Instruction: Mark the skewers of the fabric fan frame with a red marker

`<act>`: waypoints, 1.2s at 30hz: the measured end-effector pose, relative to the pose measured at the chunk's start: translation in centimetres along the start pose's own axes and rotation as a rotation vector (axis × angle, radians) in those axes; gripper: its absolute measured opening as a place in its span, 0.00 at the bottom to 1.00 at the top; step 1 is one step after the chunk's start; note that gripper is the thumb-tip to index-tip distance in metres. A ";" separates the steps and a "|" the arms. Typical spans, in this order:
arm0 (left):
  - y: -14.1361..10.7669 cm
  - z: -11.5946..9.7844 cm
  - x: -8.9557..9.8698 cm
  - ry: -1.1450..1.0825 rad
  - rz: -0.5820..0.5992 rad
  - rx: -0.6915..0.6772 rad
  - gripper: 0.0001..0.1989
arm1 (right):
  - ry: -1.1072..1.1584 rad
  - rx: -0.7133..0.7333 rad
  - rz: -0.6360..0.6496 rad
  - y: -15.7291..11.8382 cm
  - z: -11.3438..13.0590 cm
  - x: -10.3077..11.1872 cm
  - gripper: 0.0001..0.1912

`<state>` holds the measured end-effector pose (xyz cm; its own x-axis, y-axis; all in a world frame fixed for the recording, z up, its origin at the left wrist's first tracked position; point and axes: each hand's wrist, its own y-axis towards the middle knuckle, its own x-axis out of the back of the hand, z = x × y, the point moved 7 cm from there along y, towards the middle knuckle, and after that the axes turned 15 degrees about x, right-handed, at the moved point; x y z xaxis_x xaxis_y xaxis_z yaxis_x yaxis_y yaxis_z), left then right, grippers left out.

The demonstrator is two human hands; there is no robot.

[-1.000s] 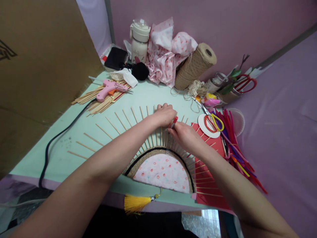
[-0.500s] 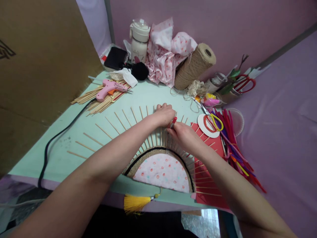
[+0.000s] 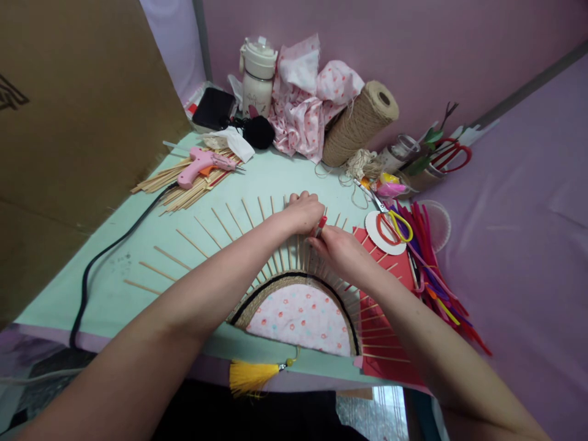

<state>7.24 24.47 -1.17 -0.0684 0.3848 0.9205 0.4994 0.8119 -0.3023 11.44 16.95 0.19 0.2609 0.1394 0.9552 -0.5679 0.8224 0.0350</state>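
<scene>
A half-round fan (image 3: pixel 298 318) lies on the table, its floral cloth centre edged with twine and a black band. Thin wooden sticks (image 3: pixel 223 225) radiate from its rim. My left hand (image 3: pixel 305 212) is closed over the stick ends at the top of the fan; what its fingers grip is hidden. Against it, my right hand (image 3: pixel 342 245) is closed around a slim, red-ended, pen-like tool (image 3: pixel 323 222). Most of that tool is covered by my fingers. A yellow tassel (image 3: pixel 255 375) hangs at the fan's lower edge.
A pink glue gun (image 3: pixel 206 166) rests on loose sticks at the left, its black cord (image 3: pixel 108 251) trailing forward. Behind stand a bottle (image 3: pixel 258 79), crumpled cloth (image 3: pixel 303 116) and a twine roll (image 3: pixel 361 122). Scissors (image 3: pixel 390 223), red paper (image 3: pixel 381 343) and pipe cleaners (image 3: pixel 429 251) lie right.
</scene>
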 end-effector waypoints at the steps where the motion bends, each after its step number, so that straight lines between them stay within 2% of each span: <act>1: 0.0 0.0 0.0 0.000 -0.001 0.001 0.17 | -0.002 0.004 -0.002 0.0 0.0 0.0 0.05; 10: -0.2 0.0 0.2 0.000 -0.004 0.002 0.18 | -0.018 0.005 -0.005 0.0 0.4 0.4 0.05; 20: 0.2 0.1 -0.1 0.008 -0.009 0.002 0.16 | -0.026 -0.005 0.004 0.0 0.0 -0.1 0.05; 24: 0.1 0.0 0.0 -0.010 -0.023 -0.003 0.15 | -0.009 -0.006 -0.020 0.0 0.3 0.5 0.05; 26: 0.2 0.0 0.0 -0.030 -0.044 -0.010 0.15 | 0.003 -0.005 -0.087 -0.5 0.6 1.7 0.06; 28: 0.5 0.0 0.0 -0.054 -0.069 -0.021 0.15 | 0.016 0.003 -0.208 -1.5 1.2 3.5 0.08; 32: 1.0 -0.1 0.0 -0.081 -0.086 -0.046 0.19 | 0.065 -0.026 -0.458 -5.6 2.5 6.6 0.09; 34: 1.0 -0.4 0.1 -0.093 -0.077 -0.064 0.20 | 0.156 -0.119 -0.535 -8.0 2.7 6.3 0.10; 36: 0.9 -0.8 0.2 -0.109 -0.069 -0.085 0.20 | 0.229 -0.223 -0.608 -10.2 2.9 5.1 0.12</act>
<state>8.33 24.95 -1.05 -0.1959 0.3784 0.9047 0.5615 0.7996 -0.2128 16.30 7.62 5.57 0.6549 -0.2896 0.6980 -0.1006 0.8821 0.4603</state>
